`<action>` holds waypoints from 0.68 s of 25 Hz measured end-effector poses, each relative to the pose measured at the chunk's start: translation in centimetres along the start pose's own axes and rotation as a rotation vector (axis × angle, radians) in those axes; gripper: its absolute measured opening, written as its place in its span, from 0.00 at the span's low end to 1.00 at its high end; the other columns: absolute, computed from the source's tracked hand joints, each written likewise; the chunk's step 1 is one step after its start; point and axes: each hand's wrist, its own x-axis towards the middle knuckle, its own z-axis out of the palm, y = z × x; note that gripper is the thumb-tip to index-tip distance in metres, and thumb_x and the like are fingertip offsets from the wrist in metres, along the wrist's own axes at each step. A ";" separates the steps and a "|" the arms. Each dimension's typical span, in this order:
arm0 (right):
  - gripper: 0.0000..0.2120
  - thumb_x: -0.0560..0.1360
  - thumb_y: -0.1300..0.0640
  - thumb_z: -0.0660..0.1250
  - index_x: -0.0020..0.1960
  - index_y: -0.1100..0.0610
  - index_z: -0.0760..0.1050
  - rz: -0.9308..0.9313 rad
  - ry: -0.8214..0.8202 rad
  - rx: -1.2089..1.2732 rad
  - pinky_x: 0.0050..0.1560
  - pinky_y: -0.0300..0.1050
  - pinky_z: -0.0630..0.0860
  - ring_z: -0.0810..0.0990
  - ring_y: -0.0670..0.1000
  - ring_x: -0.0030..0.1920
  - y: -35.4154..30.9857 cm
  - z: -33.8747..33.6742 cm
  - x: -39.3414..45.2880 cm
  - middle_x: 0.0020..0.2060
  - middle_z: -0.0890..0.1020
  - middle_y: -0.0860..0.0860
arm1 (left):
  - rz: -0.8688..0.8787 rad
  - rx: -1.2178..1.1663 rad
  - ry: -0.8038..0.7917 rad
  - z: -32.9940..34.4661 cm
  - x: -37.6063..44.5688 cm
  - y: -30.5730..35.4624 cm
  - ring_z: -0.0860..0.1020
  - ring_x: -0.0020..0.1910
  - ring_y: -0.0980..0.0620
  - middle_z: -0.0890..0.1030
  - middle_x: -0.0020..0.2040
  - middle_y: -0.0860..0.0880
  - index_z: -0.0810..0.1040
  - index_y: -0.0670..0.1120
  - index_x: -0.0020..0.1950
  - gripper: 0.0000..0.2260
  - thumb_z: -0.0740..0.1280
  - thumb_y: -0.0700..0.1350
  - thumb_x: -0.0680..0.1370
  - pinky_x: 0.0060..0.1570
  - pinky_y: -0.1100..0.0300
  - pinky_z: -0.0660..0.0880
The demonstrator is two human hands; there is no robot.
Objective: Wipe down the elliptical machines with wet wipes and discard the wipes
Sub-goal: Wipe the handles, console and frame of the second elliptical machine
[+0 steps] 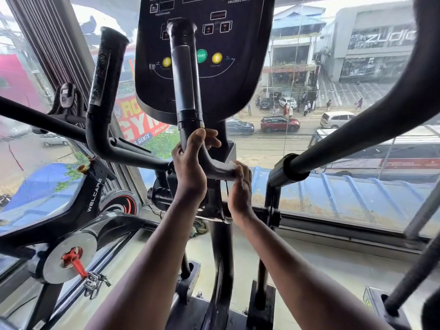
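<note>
Far left: a spin bike [92, 194] marked WELCARE stands beside the window, its silver flywheel [69, 258] with a red pedal crank [75, 260] low in the left corner. To its right, one black curved handlebar [104, 91] of the elliptical machine rises from the crossbar. At centre, the elliptical's console [204, 55] carries two yellow buttons and a green one; a second curved handlebar [184, 91] stands in front of it. The left hand [190, 163] grips the bend of this bar just below the grip section, fingers curled around it and thumb up. Just to the right, the right hand [239, 186] clamps on the horizontal foot of the same bar, fingers wrapped over a pale wet wipe [229, 164] pressed against the metal. Further right, a thick moving arm [357, 134] crosses diagonally. Behind the glass [297, 67], a street with cars and shopfronts is visible.
</note>
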 end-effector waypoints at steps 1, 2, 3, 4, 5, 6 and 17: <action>0.16 0.79 0.44 0.48 0.59 0.42 0.70 -0.074 0.005 0.006 0.71 0.52 0.64 0.70 0.51 0.66 0.0 0.3 -0.7 0.59 0.75 0.47 | -0.006 -0.014 0.000 0.0 0.1 0.0 0.79 0.40 0.45 0.83 0.36 0.50 0.84 0.50 0.38 0.13 0.64 0.56 0.71 0.54 0.40 0.72; 0.16 0.80 0.46 0.48 0.63 0.42 0.69 -0.170 -0.011 0.008 0.72 0.50 0.63 0.69 0.51 0.67 0.3 0.5 -1.5 0.62 0.74 0.46 | -0.010 -0.025 0.002 0.0 0.1 -0.1 0.78 0.40 0.45 0.83 0.36 0.50 0.84 0.49 0.38 0.14 0.64 0.56 0.71 0.54 0.42 0.72; 0.16 0.81 0.48 0.49 0.66 0.43 0.68 -0.236 -0.035 0.011 0.72 0.48 0.61 0.67 0.51 0.69 0.9 0.6 -1.9 0.65 0.72 0.46 | -0.009 -0.027 0.004 -0.1 0.1 -0.2 0.78 0.40 0.45 0.83 0.36 0.49 0.83 0.48 0.38 0.14 0.64 0.57 0.71 0.53 0.42 0.72; 0.17 0.82 0.48 0.49 0.67 0.43 0.67 -0.226 -0.041 0.026 0.73 0.47 0.59 0.66 0.50 0.71 1.6 0.4 -1.5 0.66 0.71 0.46 | -0.006 -0.020 0.003 -0.1 0.2 -0.4 0.78 0.40 0.45 0.83 0.36 0.48 0.83 0.48 0.39 0.15 0.63 0.56 0.71 0.54 0.41 0.72; 0.17 0.81 0.47 0.49 0.67 0.43 0.67 -0.125 -0.024 0.072 0.74 0.46 0.58 0.65 0.49 0.71 2.3 0.2 -0.6 0.67 0.70 0.47 | -0.004 -0.006 0.002 -0.1 0.2 -0.5 0.78 0.40 0.44 0.82 0.35 0.48 0.83 0.48 0.38 0.15 0.63 0.56 0.72 0.55 0.38 0.71; 0.16 0.81 0.45 0.49 0.65 0.44 0.69 0.049 0.008 0.151 0.74 0.45 0.58 0.66 0.47 0.71 2.9 0.2 0.6 0.68 0.71 0.48 | 0.000 0.011 0.005 -0.1 0.2 -0.6 0.78 0.41 0.44 0.82 0.35 0.49 0.84 0.50 0.38 0.14 0.62 0.56 0.72 0.56 0.36 0.70; 0.24 0.81 0.49 0.46 0.66 0.59 0.72 0.097 0.061 -0.062 0.69 0.49 0.64 0.71 0.53 0.64 -0.9 0.6 0.3 0.62 0.75 0.55 | -0.001 0.023 0.005 -0.2 0.3 -0.3 0.78 0.38 0.48 0.81 0.34 0.49 0.84 0.52 0.36 0.14 0.62 0.58 0.71 0.47 0.51 0.71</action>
